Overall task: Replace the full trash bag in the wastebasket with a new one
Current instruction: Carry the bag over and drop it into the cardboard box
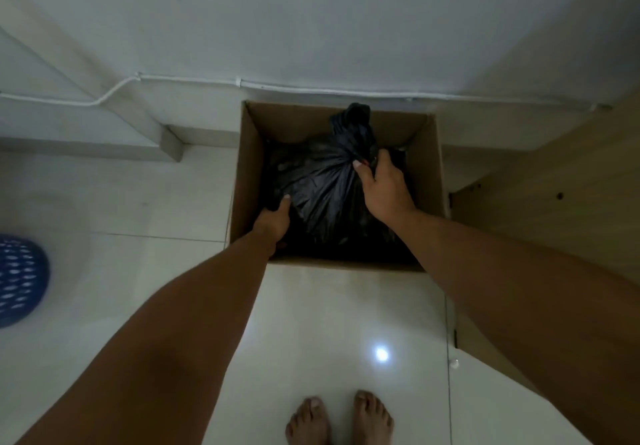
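Bag (322, 181) black, tied, sitting in cardboard box (251, 154) | right hand (384, 188) clutching its gathered neck | left hand (275, 219) open, pressing its side

trash bag (322, 181) in box (429, 167) | box against wall (311, 22) | basket (20, 278) far left
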`<action>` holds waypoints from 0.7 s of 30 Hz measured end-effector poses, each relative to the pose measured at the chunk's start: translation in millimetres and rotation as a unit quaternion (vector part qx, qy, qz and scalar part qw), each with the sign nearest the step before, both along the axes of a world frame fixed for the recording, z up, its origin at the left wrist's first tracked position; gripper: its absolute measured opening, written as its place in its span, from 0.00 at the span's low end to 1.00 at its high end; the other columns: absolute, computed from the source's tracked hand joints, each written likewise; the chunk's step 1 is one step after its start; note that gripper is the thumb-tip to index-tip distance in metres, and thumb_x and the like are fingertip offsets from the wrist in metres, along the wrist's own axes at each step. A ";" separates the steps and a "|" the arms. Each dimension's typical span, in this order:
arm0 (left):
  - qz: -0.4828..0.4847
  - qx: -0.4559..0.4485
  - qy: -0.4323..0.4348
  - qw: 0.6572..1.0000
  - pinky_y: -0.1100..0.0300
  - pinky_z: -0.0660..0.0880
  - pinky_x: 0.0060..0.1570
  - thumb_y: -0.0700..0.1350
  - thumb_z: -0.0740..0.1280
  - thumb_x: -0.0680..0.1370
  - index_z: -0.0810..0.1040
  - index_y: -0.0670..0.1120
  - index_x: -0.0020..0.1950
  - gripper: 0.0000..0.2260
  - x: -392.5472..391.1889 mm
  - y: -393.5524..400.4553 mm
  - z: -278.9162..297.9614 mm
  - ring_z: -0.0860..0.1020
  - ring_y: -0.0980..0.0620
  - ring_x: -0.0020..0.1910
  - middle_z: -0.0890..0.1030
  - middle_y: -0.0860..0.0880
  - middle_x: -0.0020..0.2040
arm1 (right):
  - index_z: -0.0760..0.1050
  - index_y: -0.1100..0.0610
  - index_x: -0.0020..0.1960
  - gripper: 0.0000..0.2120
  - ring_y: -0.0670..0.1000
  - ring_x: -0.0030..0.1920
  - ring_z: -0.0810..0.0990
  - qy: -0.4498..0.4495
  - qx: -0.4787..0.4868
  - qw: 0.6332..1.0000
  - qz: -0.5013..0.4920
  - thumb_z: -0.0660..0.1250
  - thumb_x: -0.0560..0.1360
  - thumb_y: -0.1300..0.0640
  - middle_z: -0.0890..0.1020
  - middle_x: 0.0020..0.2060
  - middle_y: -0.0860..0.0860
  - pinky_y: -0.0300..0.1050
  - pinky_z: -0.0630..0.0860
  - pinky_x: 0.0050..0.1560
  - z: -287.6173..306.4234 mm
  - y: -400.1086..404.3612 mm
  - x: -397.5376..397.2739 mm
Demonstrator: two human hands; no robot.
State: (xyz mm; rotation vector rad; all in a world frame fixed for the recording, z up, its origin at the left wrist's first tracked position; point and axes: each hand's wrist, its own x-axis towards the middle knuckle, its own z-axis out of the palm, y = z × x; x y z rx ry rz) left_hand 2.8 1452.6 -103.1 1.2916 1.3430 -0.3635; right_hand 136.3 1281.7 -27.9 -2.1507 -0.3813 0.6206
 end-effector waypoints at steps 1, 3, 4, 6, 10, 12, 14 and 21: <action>0.003 -0.005 0.002 1.000 0.43 0.73 0.66 0.66 0.61 0.78 0.62 0.42 0.79 0.38 0.4 -0.6 -1.8 0.72 0.36 0.68 0.70 0.39 0.74 | 0.69 0.65 0.62 0.17 0.59 0.57 0.79 0.016 -0.019 1.000 0.002 0.60 0.85 0.51 0.79 0.58 0.61 0.40 0.70 0.47 -3.5 2.0 -0.3; 0.002 0.011 -0.014 1.000 0.44 0.71 0.68 0.64 0.62 0.79 0.62 0.41 0.78 0.36 0.2 -1.0 -0.7 0.72 0.36 0.68 0.70 0.39 0.74 | 0.69 0.64 0.62 0.17 0.60 0.58 0.78 0.022 -0.033 0.999 -0.004 0.60 0.85 0.50 0.78 0.59 0.61 0.44 0.71 0.49 -4.3 6.3 -1.2; -0.002 0.024 -0.027 0.999 0.44 0.70 0.69 0.62 0.62 0.79 0.62 0.42 0.78 0.35 0.0 -1.6 2.9 0.71 0.36 0.69 0.70 0.39 0.74 | 0.69 0.64 0.63 0.17 0.61 0.60 0.77 0.019 -0.036 0.999 -0.008 0.61 0.84 0.49 0.78 0.61 0.61 0.46 0.73 0.52 -1.9 7.2 -1.1; -0.027 0.057 -0.063 0.996 0.46 0.67 0.71 0.58 0.62 0.81 0.63 0.44 0.79 0.30 -0.5 -2.2 16.2 0.70 0.38 0.70 0.70 0.41 0.74 | 0.68 0.63 0.66 0.20 0.61 0.63 0.75 0.009 -0.055 0.998 -0.007 0.63 0.83 0.49 0.76 0.64 0.61 0.52 0.74 0.61 8.4 6.5 -0.4; -0.081 0.122 -0.145 0.978 0.58 0.64 0.68 0.57 0.62 0.81 0.60 0.49 0.80 0.29 -7.0 -11.2 72.8 0.67 0.43 0.74 0.68 0.46 0.76 | 0.57 0.61 0.78 0.34 0.62 0.75 0.65 0.014 -0.112 0.994 0.015 0.65 0.81 0.45 0.67 0.75 0.60 0.62 0.66 0.72 46.8 -6.5 -11.0; -0.095 0.136 -0.197 0.966 0.62 0.64 0.64 0.56 0.63 0.81 0.61 0.50 0.80 0.28 -11.9 -20.4 109.5 0.68 0.48 0.73 0.69 0.47 0.76 | 0.49 0.59 0.82 0.40 0.59 0.81 0.52 -0.015 -0.151 0.987 0.043 0.61 0.81 0.39 0.56 0.81 0.58 0.64 0.54 0.77 73.3 -17.5 -25.1; -0.102 0.135 -0.241 0.956 0.62 0.66 0.66 0.57 0.63 0.82 0.62 0.51 0.79 0.27 -18.8 -29.5 147.9 0.70 0.51 0.71 0.70 0.48 0.75 | 0.45 0.55 0.83 0.41 0.56 0.82 0.45 -0.059 -0.167 0.982 0.063 0.54 0.81 0.33 0.49 0.83 0.55 0.65 0.47 0.78 105.6 -31.2 -43.7; -0.162 0.138 -0.295 0.932 0.70 0.61 0.63 0.56 0.60 0.82 0.64 0.51 0.79 0.25 -48.5 -78.4 310.3 0.67 0.58 0.71 0.68 0.51 0.76 | 0.45 0.52 0.83 0.42 0.55 0.82 0.43 -0.119 -0.167 0.977 0.059 0.49 0.78 0.28 0.45 0.83 0.55 0.66 0.44 0.78 262.6 -103.8 -122.8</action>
